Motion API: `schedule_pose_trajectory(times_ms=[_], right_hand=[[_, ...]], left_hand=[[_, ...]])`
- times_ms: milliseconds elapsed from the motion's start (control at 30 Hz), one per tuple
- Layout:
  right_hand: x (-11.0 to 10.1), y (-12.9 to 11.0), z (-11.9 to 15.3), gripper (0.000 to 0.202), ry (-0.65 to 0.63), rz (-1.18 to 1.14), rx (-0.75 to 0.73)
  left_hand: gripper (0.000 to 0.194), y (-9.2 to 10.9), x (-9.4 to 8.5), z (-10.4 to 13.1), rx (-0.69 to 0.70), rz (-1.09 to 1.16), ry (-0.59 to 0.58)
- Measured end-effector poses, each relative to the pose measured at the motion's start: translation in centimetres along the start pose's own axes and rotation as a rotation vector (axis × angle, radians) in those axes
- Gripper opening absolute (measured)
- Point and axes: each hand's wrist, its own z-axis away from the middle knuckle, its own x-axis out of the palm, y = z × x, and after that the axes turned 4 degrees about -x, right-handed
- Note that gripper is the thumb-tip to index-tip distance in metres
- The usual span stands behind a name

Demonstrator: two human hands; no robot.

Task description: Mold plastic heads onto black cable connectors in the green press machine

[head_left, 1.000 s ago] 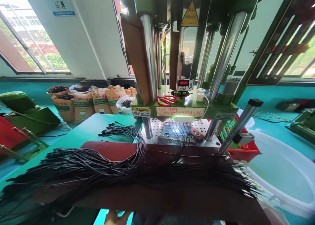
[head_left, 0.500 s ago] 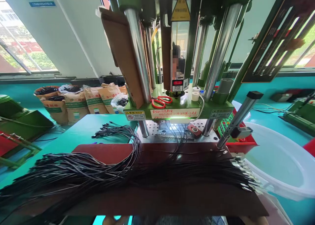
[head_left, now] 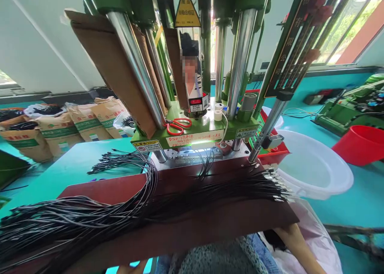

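My right hand (head_left: 288, 236) is at the lower right corner of the dark brown board (head_left: 192, 234); its fingers are hidden beneath the edge, beside something black. At the bottom edge of the view, a sliver of my left hand (head_left: 135, 267) shows below the board, fingers out of sight. Across the board lies a large bundle of black cables (head_left: 90, 214), with silvery connector ends (head_left: 279, 186) toward the right. Several thin cables (head_left: 205, 162) run from the metal mould (head_left: 192, 156) under the green press (head_left: 207, 127) onto the board.
Red-handled scissors (head_left: 179, 126) rest on the press ledge. More cable ends (head_left: 114, 160) lie on the teal table (head_left: 72, 162). A white tub (head_left: 336, 178) and a red bucket (head_left: 360, 146) stand at right. Paper sacks (head_left: 57, 130) line the left. A person is reflected in the press panel.
The view has swung to the right, so the press and board appear further left. More of my right hand and forearm shows. The cables lie much as before.
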Motion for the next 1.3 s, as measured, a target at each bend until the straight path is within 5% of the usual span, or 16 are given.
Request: schedule_pose_trajectory(times_ms=[267,567,800,900,967,1100,1200,1300], right_hand=[[-0.2,-1.2,0.2,0.053,0.038,0.011,-0.066],[-0.3,-0.1,0.1,0.047,0.01,0.158,-0.111],[-1.7,0.4,-0.2,0.052,-0.264,0.191,-0.201],[-2.1,-0.1,-0.2,0.055,-0.331,0.206,-0.215],[-2.2,-0.4,-0.3,0.054,-0.338,0.218,-0.229],[-2.5,-0.8,-0.1,0.049,-0.335,0.237,-0.239],[-3.0,-0.6,0.4,0.045,-0.331,0.257,-0.239],[-3.4,-0.1,1.3,0.048,-0.252,0.293,-0.238]], left_hand=[[0.061,0.1,0.2,0.5,0.069,0.135,0.068],[0.06,1.0,-0.7,0.3,0.12,0.08,-0.072],[0.047,4.6,-6.8,2.7,0.176,-0.49,-0.397],[0.043,9.0,-7.5,5.8,0.457,-0.472,-0.617],[0.041,13.3,-6.1,7.6,0.749,-0.324,-0.713],[0.039,22.1,0.5,8.5,1.184,-0.156,-0.604],[0.048,26.4,5.8,7.6,1.189,-0.338,-0.418],[0.053,28.3,8.7,7.3,1.111,-0.537,-0.337]])
